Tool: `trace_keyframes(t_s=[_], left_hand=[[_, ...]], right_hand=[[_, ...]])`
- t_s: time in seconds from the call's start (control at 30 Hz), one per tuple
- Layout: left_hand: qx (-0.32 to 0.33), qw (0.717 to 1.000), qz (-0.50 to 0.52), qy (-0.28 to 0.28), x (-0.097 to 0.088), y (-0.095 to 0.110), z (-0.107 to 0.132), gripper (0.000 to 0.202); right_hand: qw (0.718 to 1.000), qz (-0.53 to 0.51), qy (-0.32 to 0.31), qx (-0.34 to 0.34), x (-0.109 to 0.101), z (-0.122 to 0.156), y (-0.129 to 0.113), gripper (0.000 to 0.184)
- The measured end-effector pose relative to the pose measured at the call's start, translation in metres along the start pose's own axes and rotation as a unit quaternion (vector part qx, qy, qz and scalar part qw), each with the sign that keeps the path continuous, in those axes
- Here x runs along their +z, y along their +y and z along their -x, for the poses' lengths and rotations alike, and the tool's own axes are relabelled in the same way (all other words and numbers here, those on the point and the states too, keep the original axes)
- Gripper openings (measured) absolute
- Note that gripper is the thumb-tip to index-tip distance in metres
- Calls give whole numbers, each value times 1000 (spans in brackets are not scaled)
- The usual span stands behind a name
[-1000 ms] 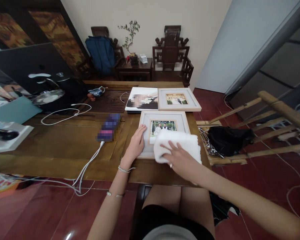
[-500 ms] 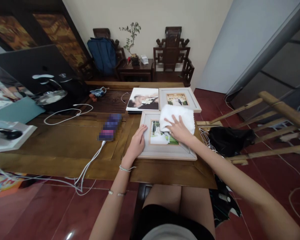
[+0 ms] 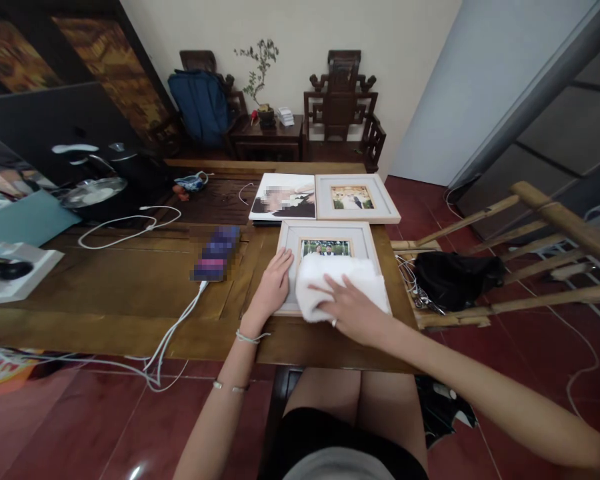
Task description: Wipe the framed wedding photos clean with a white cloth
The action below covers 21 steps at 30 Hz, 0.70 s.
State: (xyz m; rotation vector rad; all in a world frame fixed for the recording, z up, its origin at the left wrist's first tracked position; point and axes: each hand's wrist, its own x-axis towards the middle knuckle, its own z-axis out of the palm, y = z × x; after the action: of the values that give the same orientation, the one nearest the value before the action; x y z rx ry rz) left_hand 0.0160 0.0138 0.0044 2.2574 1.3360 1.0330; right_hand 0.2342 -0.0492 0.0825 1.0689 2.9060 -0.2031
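Observation:
A light wooden picture frame (image 3: pixel 289 233) lies flat on the table near its front edge, with a small photo (image 3: pixel 325 247) in its middle. My left hand (image 3: pixel 275 283) holds the frame's left side, fingers along the border. Under my right hand (image 3: pixel 353 307) is a folded white cloth (image 3: pixel 340 270), gripped with the fingers spread over it. The cloth covers the lower part of the photo and the frame's lower right. Behind stand a second light frame (image 3: pixel 325 193) lying flat and a white-edged photo print (image 3: pixel 283 180), side by side.
A phone (image 3: pixel 215 253) with a white cable lies left on the wooden table (image 3: pixel 145 273). Farther left are a pot (image 3: pixel 97 193) and a white box (image 3: pixel 25 280). A bamboo chair (image 3: pixel 545 207) with a black bag (image 3: pixel 455 280) stands right.
My right hand has moved the cloth from the frame's upper right down toward its lower edge, uncovering the photo's top. My left hand stays on the frame's left side.

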Motion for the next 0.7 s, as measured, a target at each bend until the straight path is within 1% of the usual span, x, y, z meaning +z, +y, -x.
trace_keyframes(t_s=[0.1, 0.2, 0.27, 0.33, 0.4, 0.47, 0.57, 0.7], left_hand=[[13, 1000, -1, 5, 1, -3, 0, 46], [19, 1000, 4, 12, 1, -5, 0, 45], [18, 1000, 8, 13, 1, -5, 0, 45], [15, 1000, 13, 14, 1, -5, 0, 45], [11, 1000, 18, 17, 1, -4, 0, 44], [5, 1000, 20, 19, 2, -3, 0, 44], [0, 999, 21, 25, 3, -2, 0, 43], [-14, 999, 34, 24, 2, 2, 0, 41]], right_hand=[[996, 52, 38, 58, 6, -26, 49, 45], [987, 99, 83, 100, 2, -50, 97, 45], [981, 114, 105, 117, -1, -63, 117, 46], [980, 111, 112, 125, -2, -69, 125, 44], [983, 89, 104, 120, -1, -68, 118, 41], [989, 61, 83, 103, 1, -59, 101, 40], [996, 22, 38, 76, -1, -32, 61, 41], [999, -40, -15, 29, -12, 3, 6, 43]])
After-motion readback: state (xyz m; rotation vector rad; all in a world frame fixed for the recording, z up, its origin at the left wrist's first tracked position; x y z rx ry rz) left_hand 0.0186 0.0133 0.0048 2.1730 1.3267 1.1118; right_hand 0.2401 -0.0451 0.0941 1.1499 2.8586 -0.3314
